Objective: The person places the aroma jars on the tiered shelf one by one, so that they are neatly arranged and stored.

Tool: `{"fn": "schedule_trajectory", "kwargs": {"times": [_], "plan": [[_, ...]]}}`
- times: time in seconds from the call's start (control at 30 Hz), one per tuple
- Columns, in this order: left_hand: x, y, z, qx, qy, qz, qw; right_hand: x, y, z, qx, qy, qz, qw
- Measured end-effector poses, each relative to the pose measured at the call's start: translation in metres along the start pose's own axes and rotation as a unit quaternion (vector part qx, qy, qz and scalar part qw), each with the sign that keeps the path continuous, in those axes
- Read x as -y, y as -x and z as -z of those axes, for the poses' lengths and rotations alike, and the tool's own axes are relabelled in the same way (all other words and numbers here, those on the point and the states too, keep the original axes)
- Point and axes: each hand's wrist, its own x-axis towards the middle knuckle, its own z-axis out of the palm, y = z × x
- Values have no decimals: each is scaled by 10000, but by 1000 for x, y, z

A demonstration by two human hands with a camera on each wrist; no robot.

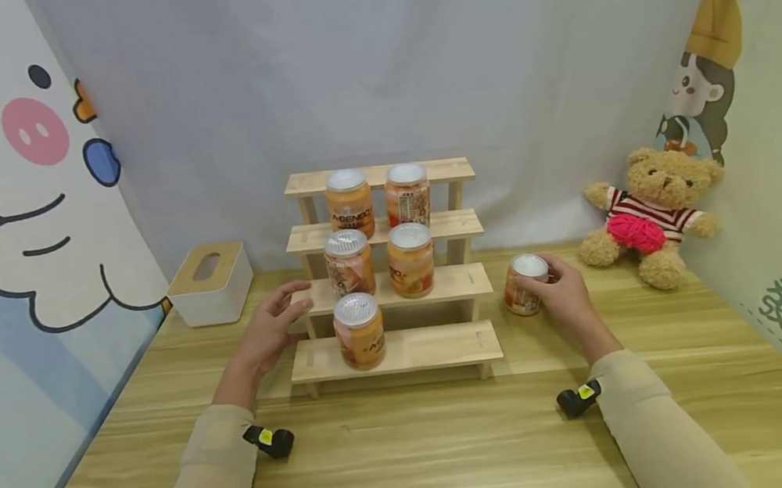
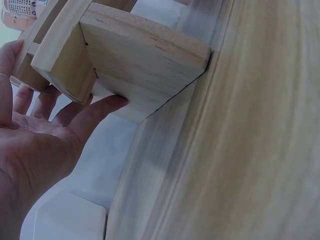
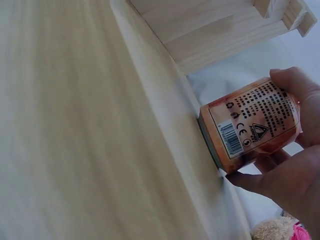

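My right hand point(image 1: 565, 290) grips an orange printed can point(image 1: 524, 286) with a pale lid, upright on the table right of the stepped wooden rack point(image 1: 436, 347). Its barcode side faces the right wrist view, with thumb and fingers around the can point(image 3: 250, 125). On the rack's left, my left hand point(image 1: 268, 330) has its fingers spread, and a fingertip touches the rack's side panel point(image 2: 145, 55). One can point(image 1: 360, 333) stands on the lowest step. Two more, a left can point(image 1: 349, 268) and a right can point(image 1: 411, 262), stand one step higher, with another pair above.
At the back left sits a white tissue box point(image 1: 208, 297) with a wooden top. A teddy bear point(image 1: 663, 202) in a striped shirt leans by the right wall. Behind the rack hangs a pale curtain point(image 1: 525, 90). Bare wooden table point(image 1: 411, 454) lies in front.
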Motion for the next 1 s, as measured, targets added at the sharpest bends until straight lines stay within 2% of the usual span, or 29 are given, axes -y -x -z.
{"fn": "schedule_trajectory", "kwargs": {"times": [0.17, 0.3, 0.43, 0.73, 1.0], "plan": [[2, -1, 0, -35, -13, 27, 10000, 5, 4, 1, -135, -319, -52, 9994], [2, -1, 1, -54, 22, 41, 10000, 17, 7, 8, -126, 111, 57, 9998], [3, 0, 1, -42, 24, 9, 10000, 32, 10, 15, 50, 283, 346, 9990], [5, 1, 1, -49, 26, 45, 10000, 64, 19, 26, 619, 349, 619, 9956], [3, -1, 1, -38, -18, 12, 10000, 96, 32, 30, 588, 262, 1045, 9924]]}}
